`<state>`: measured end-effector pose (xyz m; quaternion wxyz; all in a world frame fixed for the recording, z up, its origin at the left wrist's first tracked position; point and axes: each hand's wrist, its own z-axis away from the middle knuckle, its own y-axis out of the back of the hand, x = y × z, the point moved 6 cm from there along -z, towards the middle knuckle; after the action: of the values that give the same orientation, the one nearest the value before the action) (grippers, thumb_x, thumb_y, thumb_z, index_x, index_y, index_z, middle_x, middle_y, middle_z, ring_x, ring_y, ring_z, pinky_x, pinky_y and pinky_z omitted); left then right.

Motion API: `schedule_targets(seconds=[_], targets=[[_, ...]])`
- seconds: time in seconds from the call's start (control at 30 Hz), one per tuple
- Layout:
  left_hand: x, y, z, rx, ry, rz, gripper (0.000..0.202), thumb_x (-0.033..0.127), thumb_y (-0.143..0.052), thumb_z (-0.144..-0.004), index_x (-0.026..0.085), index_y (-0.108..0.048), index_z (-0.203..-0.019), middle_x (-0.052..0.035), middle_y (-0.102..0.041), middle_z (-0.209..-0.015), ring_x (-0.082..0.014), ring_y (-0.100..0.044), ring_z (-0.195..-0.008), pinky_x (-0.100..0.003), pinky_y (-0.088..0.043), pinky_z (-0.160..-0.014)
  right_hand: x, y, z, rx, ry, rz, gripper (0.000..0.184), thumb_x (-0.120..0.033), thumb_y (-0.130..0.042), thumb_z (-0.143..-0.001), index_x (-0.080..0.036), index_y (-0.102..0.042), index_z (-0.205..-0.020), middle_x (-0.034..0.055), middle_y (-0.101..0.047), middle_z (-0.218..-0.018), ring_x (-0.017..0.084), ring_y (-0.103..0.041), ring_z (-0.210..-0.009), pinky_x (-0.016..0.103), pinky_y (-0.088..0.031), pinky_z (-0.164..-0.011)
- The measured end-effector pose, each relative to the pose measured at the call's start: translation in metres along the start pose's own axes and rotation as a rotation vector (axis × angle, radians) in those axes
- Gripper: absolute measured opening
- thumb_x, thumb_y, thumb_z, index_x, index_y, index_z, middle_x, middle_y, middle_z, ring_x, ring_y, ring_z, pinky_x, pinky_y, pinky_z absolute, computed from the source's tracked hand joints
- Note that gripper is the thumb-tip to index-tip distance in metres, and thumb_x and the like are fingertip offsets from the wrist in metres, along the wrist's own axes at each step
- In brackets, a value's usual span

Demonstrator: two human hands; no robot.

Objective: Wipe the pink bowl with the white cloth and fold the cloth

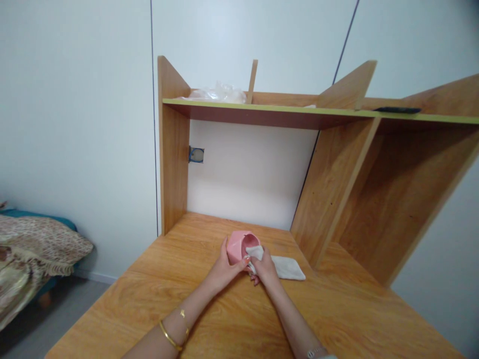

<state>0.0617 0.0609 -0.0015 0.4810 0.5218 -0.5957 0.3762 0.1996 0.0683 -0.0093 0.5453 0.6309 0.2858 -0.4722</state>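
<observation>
A pink faceted bowl-like container [235, 245] is tilted on its side, its opening turned to the right. My left hand [227, 269] grips it from the left, with the thumb at the near rim. In my right hand [266, 267] is a white cloth [255, 253], pinched and pressed at the container's mouth; part of the inside is hidden behind it. A folded whitish cloth [288, 268] lies flat on the desk just right of my right hand. Whether the two white pieces are joined is hidden by that hand.
The wooden desk [157, 299] carries a hutch with a shelf [269, 115] above. A clear plastic bag [220, 93] and a dark flat object [397, 110] rest up there. An upright panel [337, 184] stands at the right. A patterned cover [41, 244] lies far left.
</observation>
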Motion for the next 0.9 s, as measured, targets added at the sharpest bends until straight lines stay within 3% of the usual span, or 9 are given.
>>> schedule_targets(seconds=[0.1, 0.23, 0.33, 0.4, 0.6, 0.73, 0.9], targets=[[0.015, 0.003, 0.009, 0.078, -0.055, -0.160, 0.093, 0.041, -0.069, -0.062, 0.014, -0.016, -0.134, -0.0157, -0.045, -0.128, -0.0225, -0.047, -0.113, -0.032, -0.036, -0.095, 0.004, -0.010, 0.001, -0.041, -0.007, -0.136, 0.052, -0.020, -0.042, -0.073, -0.013, -0.024, -0.122, -0.0082, -0.050, -0.045, 0.013, -0.048, -0.029, 0.020, -0.037, -0.027], [0.029, 0.010, 0.015, 0.155, -0.062, -0.350, 0.078, 0.034, -0.063, -0.066, 0.015, -0.024, -0.131, -0.0126, -0.055, -0.115, -0.0226, -0.055, -0.100, -0.033, -0.040, -0.085, 0.005, -0.013, -0.002, -0.031, 0.008, -0.130, 0.051, -0.023, -0.047, -0.070, -0.013, -0.031, -0.118, -0.0033, -0.058, -0.055, 0.014, -0.053, -0.036, 0.022, -0.040, -0.032], [0.035, 0.013, 0.016, 0.155, -0.049, -0.468, 0.075, 0.034, -0.063, -0.064, 0.015, -0.029, -0.129, -0.0108, -0.061, -0.104, -0.0238, -0.058, -0.092, -0.032, -0.042, -0.078, -0.001, 0.001, -0.005, 0.084, 0.140, 0.000, 0.060, -0.024, -0.053, -0.066, -0.013, -0.030, -0.121, 0.0060, -0.064, -0.082, 0.018, -0.064, -0.066, 0.026, -0.048, -0.052], [0.038, 0.015, 0.016, 0.147, -0.043, -0.539, 0.073, 0.033, -0.063, -0.063, 0.016, -0.032, -0.128, -0.0098, -0.063, -0.099, -0.0245, -0.059, -0.088, -0.032, -0.043, -0.075, -0.007, 0.012, -0.004, 0.141, 0.235, 0.136, 0.065, -0.026, -0.055, -0.066, -0.014, -0.029, -0.124, 0.0097, -0.063, -0.095, 0.021, -0.063, -0.083, 0.028, -0.048, -0.065], [0.048, 0.015, 0.018, 0.100, -0.037, -0.676, 0.064, 0.027, -0.061, -0.061, 0.017, -0.043, -0.122, -0.0101, -0.064, -0.095, -0.0271, -0.059, -0.086, -0.033, -0.043, -0.074, -0.014, 0.022, 0.003, 0.171, 0.314, 0.355, 0.061, -0.031, -0.054, -0.069, -0.017, -0.035, -0.126, 0.0104, -0.065, -0.089, 0.026, -0.062, -0.083, 0.031, -0.044, -0.066], [0.041, 0.019, 0.016, 0.098, 0.000, -0.594, 0.064, 0.032, -0.060, -0.066, 0.018, -0.040, -0.125, -0.0109, -0.062, -0.104, -0.0279, -0.058, -0.094, -0.036, -0.041, -0.082, -0.014, 0.018, 0.005, 0.176, 0.399, 0.163, 0.061, -0.028, -0.050, -0.070, -0.015, -0.034, -0.127, 0.0096, -0.064, -0.094, 0.023, -0.061, -0.083, 0.031, -0.045, -0.071], [0.019, 0.013, 0.007, 0.075, -0.029, -0.204, 0.084, 0.044, -0.061, -0.070, 0.017, -0.017, -0.136, -0.0137, -0.044, -0.128, -0.0246, -0.047, -0.113, -0.036, -0.036, -0.095, -0.001, 0.020, 0.000, 0.315, 0.369, -0.113, 0.058, -0.031, -0.051, -0.067, -0.013, -0.041, -0.121, 0.0102, -0.061, -0.103, 0.023, -0.058, -0.094, 0.032, -0.044, -0.080]])
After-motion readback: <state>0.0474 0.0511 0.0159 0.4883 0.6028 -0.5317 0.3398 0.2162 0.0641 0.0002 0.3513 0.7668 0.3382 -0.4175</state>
